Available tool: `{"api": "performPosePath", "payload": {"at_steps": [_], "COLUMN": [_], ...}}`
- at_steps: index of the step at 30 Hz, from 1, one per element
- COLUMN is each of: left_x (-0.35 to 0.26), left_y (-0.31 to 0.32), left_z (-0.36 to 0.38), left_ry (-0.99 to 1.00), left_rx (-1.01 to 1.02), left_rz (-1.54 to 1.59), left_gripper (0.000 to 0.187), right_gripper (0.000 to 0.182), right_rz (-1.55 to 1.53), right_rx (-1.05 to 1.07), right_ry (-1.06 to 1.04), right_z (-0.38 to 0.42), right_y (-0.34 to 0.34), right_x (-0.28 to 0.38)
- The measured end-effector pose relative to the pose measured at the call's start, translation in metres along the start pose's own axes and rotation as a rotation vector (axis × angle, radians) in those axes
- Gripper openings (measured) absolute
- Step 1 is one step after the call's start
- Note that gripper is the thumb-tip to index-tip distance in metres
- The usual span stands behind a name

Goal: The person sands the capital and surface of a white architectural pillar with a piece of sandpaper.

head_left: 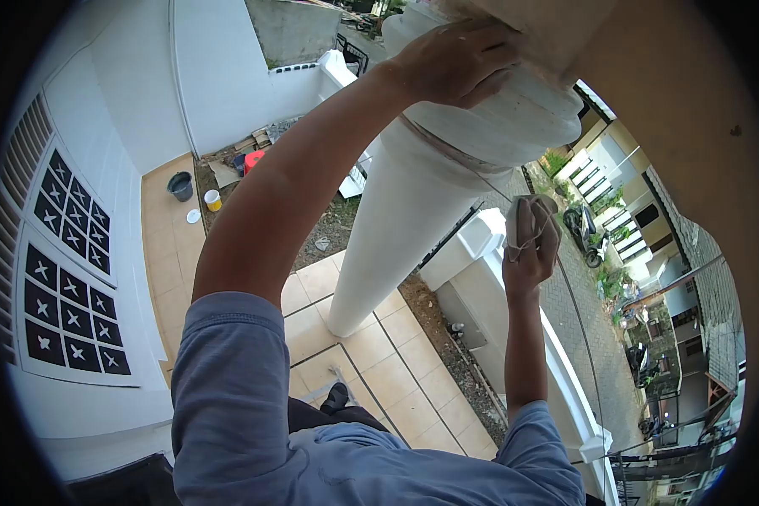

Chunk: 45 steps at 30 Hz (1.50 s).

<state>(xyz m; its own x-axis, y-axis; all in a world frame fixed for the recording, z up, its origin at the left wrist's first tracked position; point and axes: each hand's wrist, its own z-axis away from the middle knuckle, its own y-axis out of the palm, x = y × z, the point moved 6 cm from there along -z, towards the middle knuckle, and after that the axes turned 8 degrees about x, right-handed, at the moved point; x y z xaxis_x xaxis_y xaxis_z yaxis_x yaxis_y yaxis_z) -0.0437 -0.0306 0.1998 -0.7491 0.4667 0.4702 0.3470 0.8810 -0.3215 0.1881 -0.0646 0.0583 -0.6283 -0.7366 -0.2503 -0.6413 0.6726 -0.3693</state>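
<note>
A white column [396, 202] rises to a wide moulded capital [497, 126] below a beige ceiling edge. My left hand [464, 63] reaches up to the capital's upper moulding, its fingers bent and pressed together; whatever is under the fingertips is hidden. Lower and to the right, my right hand [531, 244] is raised beside the column, closed round a pale grey piece [514, 228] with thin loops of string or wire over the fingers. A thin line runs from the capital's underside towards this hand.
Tiled floor [422, 354] lies far below, with a low white wall [557, 354] on the right. A dark bucket [180, 186] and a yellow-and-white pail [212, 201] stand on the left. Beyond the wall are a paved lane [582, 312] and a parked motorbike [584, 232].
</note>
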Motion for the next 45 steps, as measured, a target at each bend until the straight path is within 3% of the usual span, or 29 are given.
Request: {"api": "performPosePath", "payload": {"at_steps": [4, 7, 9, 11, 13, 14, 15, 17, 19, 21, 23, 24, 26, 27, 29, 31, 33, 35, 38, 40, 41, 42, 43, 45], "left_x": [-0.002, -0.002, 0.0, -0.001, 0.001, -0.002, -0.003, -0.003, -0.001, 0.001, -0.003, -0.003, -0.001, -0.002, -0.004, -0.001, -0.002, -0.002, -0.002, -0.001, -0.002, -0.002, -0.002, -0.002], "left_y": [-0.003, 0.0, -0.003, -0.005, 0.001, -0.006, -0.007, -0.012, -0.009, -0.01, -0.009, -0.01, -0.009, -0.008, -0.005, -0.006, -0.006, -0.009, -0.008, -0.009, -0.01, -0.01, -0.009, -0.009], "left_z": [0.001, 0.004, 0.006, 0.003, 0.003, 0.0, -0.002, -0.004, -0.003, 0.0, 0.0, -0.002, -0.003, -0.003, -0.004, -0.005, -0.002, -0.001, 0.0, -0.004, -0.004, -0.006, -0.008, -0.01], "left_ry": [0.062, -0.07, -0.046, -0.003, -0.014, 0.036, 0.059, 0.093, 0.068, 0.035, 0.014, 0.04, 0.06, 0.064, 0.057, 0.037, 0.045, 0.046, 0.012, 0.054, 0.07, 0.052, 0.032, 0.025], "left_rx": [-0.049, -0.068, -0.099, -0.14, 0.006, -0.025, -0.014, -0.063, -0.056, -0.044, -0.01, -0.059, -0.036, -0.007, 0.011, 0.042, 0.043, -0.011, 0.033, 0.053, 0.045, 0.073, 0.101, 0.11], "left_rz": [0.004, 0.029, 0.064, 0.124, 0.161, 0.151, 0.165, 0.158, 0.178, 0.186, 0.162, 0.201, 0.179, 0.14, 0.188, 0.132, 0.145, 0.173, 0.18, 0.192, 0.205, 0.184, 0.157, 0.175], "left_gripper": [0.02, 0.019, 0.018, 0.018, 0.036, 0.032, 0.031, 0.03, 0.029, 0.029, 0.028, 0.029, 0.03, 0.031, 0.033, 0.035, 0.034, 0.034, 0.034, 0.037, 0.037, 0.038, 0.039, 0.039], "right_gripper": [0.045, 0.045, 0.045, 0.041, 0.023, 0.016, 0.013, 0.018, 0.026, 0.037, 0.033, 0.04, 0.041, 0.031, 0.016, 0.022, 0.026, 0.042, 0.045, 0.019, 0.018, 0.022, 0.028, 0.02], "right_rz": [-0.045, 0.019, 0.13, 0.109, 0.142, 0.165, 0.131, 0.121, 0.174, 0.207, 0.172, 0.146, 0.154, 0.173, 0.191, 0.17, 0.184, 0.153, 0.084, 0.147, 0.143, 0.145, 0.148, 0.101], "right_rx": [0.081, -0.031, -0.097, -0.086, 0.026, 0.15, 0.109, 0.241, 0.005, -0.051, -0.073, -0.083, 0.027, -0.008, 0.165, 0.22, 0.052, 0.022, -0.048, 0.011, 0.0, 0.197, 0.194, 0.061], "right_ry": [-0.066, -0.054, -0.025, -0.124, -0.171, -0.141, -0.108, -0.124, -0.229, -0.198, -0.092, -0.02, -0.082, -0.152, -0.099, -0.124, -0.194, -0.106, -0.038, -0.152, -0.175, -0.123, -0.116, -0.228], "right_z": [-0.049, -0.053, -0.053, -0.07, -0.099, -0.113, -0.125, -0.122, -0.095, -0.055, -0.055, -0.056, -0.073, -0.091, -0.113, -0.114, -0.087, -0.059, -0.063, -0.096, -0.106, -0.116, -0.121, -0.107], "right_y": [0.055, 0.069, 0.074, 0.09, 0.118, 0.134, 0.144, 0.143, 0.103, 0.083, 0.073, 0.075, 0.094, 0.106, 0.133, 0.129, 0.09, 0.068, 0.075, 0.103, 0.126, 0.139, 0.139, 0.114], "right_x": [-0.015, -0.005, 0.012, 0.045, 0.09, 0.104, 0.113, 0.107, 0.082, 0.028, 0.011, 0.018, 0.054, 0.079, 0.103, 0.101, 0.073, 0.031, 0.037, 0.08, 0.096, 0.105, 0.107, 0.091]}}
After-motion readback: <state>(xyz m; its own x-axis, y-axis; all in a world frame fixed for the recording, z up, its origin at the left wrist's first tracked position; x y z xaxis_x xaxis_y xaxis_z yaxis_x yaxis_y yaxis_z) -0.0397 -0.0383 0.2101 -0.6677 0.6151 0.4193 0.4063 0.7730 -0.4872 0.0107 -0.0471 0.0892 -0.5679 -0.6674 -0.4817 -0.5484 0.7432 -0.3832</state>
